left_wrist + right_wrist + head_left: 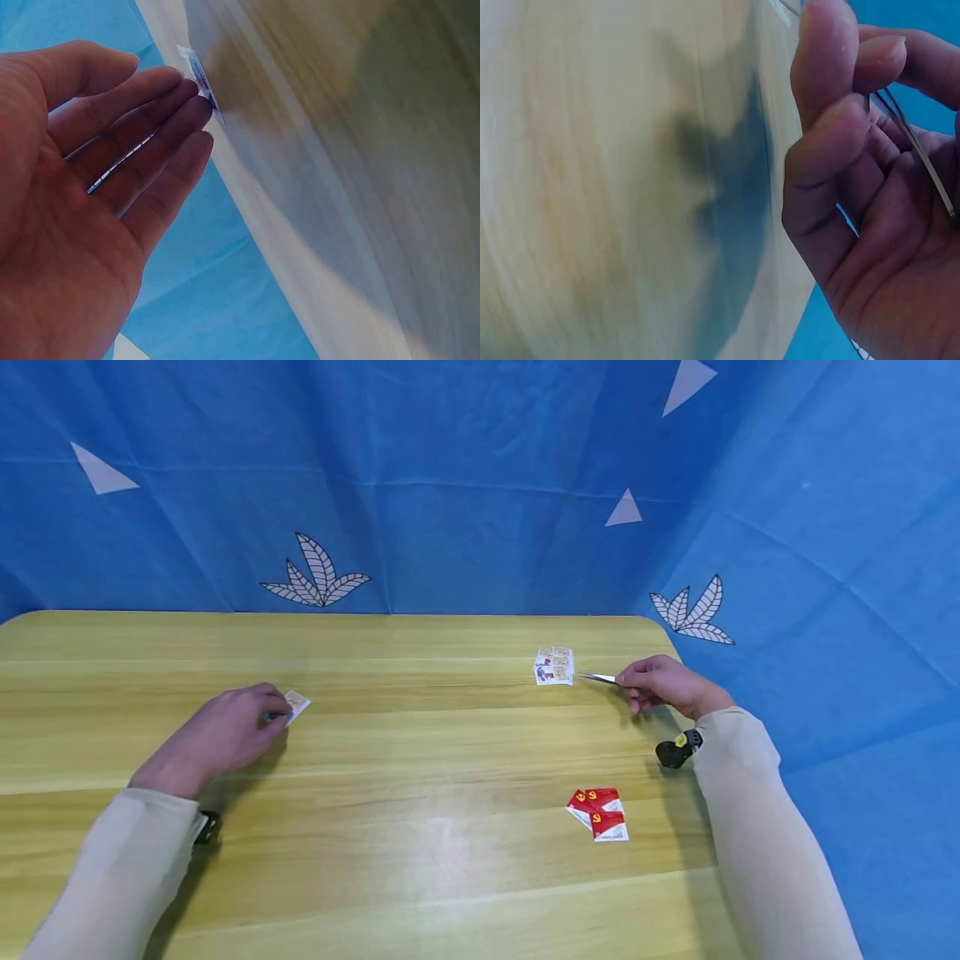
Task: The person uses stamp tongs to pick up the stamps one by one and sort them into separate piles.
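Note:
In the head view my left hand is low over the table at left, its fingertips at a small stamp-like paper. The left wrist view shows the left hand's fingers extended, thumb apart, fingertips touching the small paper, which lies on the table and is partly hidden. At far right my right hand holds tweezers whose tips point left. Just beyond those tips lies a cluster of stamp-like papers. The right wrist view shows the tweezers pinched in the right hand.
Several red and white paper pieces with yellow emblems overlap on the wooden table, nearer me at right. Blue cloth hangs behind the table and along its right side. A black device is worn at the right wrist.

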Available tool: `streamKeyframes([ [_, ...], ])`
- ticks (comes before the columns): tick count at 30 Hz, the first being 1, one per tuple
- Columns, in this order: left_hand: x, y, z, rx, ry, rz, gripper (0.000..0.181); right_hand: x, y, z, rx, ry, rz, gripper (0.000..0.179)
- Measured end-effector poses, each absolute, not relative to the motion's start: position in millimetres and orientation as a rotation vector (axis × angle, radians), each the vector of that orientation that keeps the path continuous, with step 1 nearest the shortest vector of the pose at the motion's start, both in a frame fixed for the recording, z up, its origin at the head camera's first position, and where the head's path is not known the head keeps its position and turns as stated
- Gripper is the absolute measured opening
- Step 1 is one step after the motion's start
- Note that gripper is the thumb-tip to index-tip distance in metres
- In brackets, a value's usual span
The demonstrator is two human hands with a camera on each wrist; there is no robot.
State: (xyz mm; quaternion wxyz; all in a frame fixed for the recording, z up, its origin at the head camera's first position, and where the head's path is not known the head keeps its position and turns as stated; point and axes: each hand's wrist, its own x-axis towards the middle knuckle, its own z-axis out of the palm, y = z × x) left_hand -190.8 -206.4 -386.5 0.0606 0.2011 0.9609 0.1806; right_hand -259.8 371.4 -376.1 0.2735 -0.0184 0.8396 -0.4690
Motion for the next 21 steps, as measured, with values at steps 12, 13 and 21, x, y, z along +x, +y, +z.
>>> streamKeyframes([
  [12, -191, -205, -388, 0.608, 2.906, 0.546, 0.026, -256, 376, -377, -0.010, 2.311, -1.320, 0.033],
  [13, -191, -205, -388, 0.609, 2.906, 0.552, 0.026, -256, 376, -376, -0.008, 2.316, -1.318, 0.033],
  [21, -190, -206, -388, 0.615, 2.908, 0.552, 0.025, -250, 368, -373, -0.041, 2.291, -1.330, 0.033],
])
